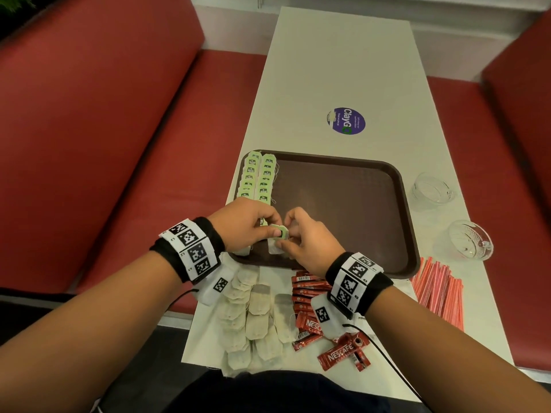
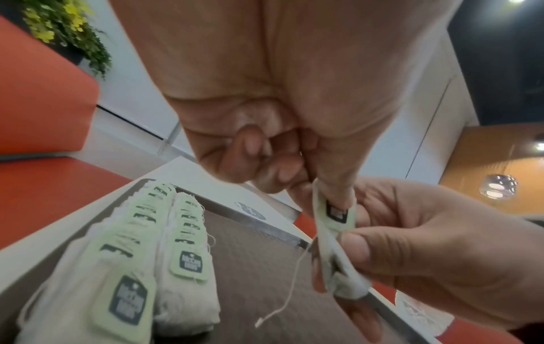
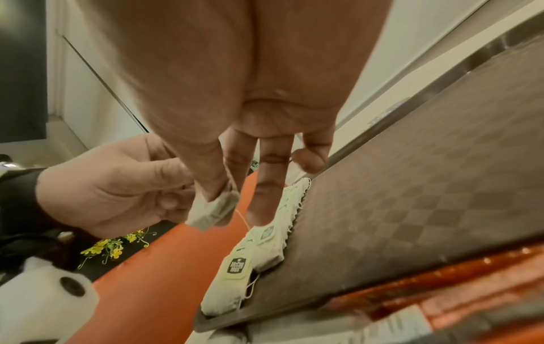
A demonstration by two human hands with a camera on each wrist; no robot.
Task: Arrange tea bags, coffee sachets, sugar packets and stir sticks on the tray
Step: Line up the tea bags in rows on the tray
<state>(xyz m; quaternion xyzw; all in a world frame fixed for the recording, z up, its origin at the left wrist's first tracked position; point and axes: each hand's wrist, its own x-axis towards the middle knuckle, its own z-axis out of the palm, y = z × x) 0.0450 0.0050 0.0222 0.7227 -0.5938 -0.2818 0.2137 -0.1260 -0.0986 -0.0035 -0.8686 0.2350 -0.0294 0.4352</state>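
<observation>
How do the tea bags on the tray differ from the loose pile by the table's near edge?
Tea bags on the tray lie in two neat overlapping rows, green tags up; the loose pile lies scattered on the table, no tags showing. Both are pale paper tea bags.

A matt, chequer-textured brown tray (image 1: 351, 186) of what seems plastic is seen on a smooth, pale matt table (image 1: 343, 64), with porous paper tea bags (image 1: 258, 180), glossy red foil-like coffee sachets (image 1: 310, 323) and clear cut-glass bowls (image 1: 469, 239).
</observation>
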